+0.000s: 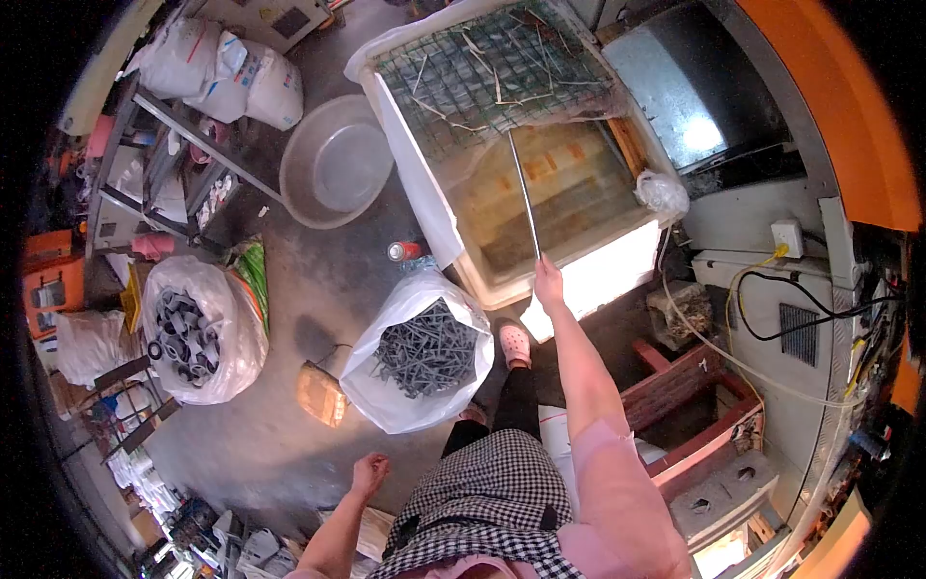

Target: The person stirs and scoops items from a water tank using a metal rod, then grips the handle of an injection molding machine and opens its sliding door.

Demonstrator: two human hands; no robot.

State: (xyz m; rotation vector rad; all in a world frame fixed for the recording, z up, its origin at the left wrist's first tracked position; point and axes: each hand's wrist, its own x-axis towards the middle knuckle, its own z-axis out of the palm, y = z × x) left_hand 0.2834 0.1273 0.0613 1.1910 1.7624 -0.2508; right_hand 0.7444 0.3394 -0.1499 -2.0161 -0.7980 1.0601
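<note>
My right hand (548, 284) is closed round the near end of a thin metal rod (525, 193). The rod reaches forward over a large white tub (461, 275) of murky water, its far end at the edge of a green wire mesh (492, 82) with pale thin strips lying on it. My left hand (370, 474) hangs at lower centre, fingers curled; whether it holds anything is too small to tell. In front of it, a white sack (371, 398) full of dark grey thin pieces (427, 347) stands open on the floor.
A clear bag of dark rings (186, 338) and a round grey basin (340, 159) stand left. A red can (404, 251) is near the tub. Right are a reddish metal frame (704, 454), a hose and a cabinet (791, 318) with cables. White sacks (275, 87) lie upper left.
</note>
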